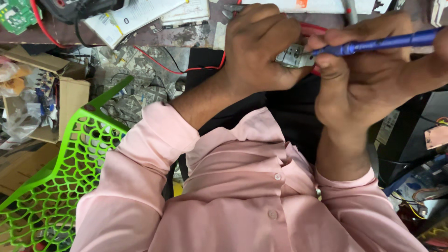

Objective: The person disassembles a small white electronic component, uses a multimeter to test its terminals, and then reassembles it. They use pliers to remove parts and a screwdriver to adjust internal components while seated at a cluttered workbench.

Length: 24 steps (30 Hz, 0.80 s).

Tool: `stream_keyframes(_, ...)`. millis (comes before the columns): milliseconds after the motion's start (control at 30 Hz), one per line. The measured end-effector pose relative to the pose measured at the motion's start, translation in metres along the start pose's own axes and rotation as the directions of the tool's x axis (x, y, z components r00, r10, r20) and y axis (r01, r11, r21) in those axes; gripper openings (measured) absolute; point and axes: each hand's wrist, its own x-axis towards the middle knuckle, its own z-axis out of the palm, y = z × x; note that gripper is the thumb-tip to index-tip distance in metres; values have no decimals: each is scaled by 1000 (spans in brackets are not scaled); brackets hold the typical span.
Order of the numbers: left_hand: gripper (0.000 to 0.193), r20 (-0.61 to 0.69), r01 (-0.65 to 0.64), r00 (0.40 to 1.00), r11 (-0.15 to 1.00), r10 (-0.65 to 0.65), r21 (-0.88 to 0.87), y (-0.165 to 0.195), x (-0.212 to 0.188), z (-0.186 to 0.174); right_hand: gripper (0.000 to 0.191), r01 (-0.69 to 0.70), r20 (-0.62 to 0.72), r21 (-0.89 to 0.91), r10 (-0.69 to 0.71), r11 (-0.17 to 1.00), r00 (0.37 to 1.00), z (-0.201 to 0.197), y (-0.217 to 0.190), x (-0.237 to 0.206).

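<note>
My left hand [261, 46] is closed around a small silver metal part [293, 56] held up in front of my chest. Red and black wires [186, 70] trail from that hand toward the left. My right hand [368, 79] grips a blue screwdriver [378, 44] like a pen, its tip touching the metal part. Both wrists come out of pink shirt sleeves. Most of the metal part is hidden by my left fingers.
A green lattice plastic chair [51, 177] stands at lower left. Cardboard boxes [70, 100] with bags sit at the left. White papers [140, 16] and a green circuit board [16, 14] lie on the bench at top. Dark equipment and wires [420, 186] crowd the right.
</note>
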Motion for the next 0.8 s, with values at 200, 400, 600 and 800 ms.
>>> stream_keyframes(200, 35, 6, -4, 1000, 1000, 4, -2, -2, -2, 0, 104, -14, -56, -124, 8, 992, 998, 6, -1, -3)
stream_keyframes(400, 33, 12, -2, 1000, 1000, 2, 17, 6, 1, -1, 96, -20, -131, -81, 9, 997, 991, -4, -6, -1)
stream_keyframes(600, 43, 118, 86, 991, 977, -64, -196, 16, 14, -8, 65, -121, -338, 269, 212, 955, 917, -50, -15, -6)
stream_keyframes(800, 62, 233, 171, 970, 866, -66, -469, 27, 34, -33, 35, -159, -372, 400, 318, 903, 872, -87, -14, -13)
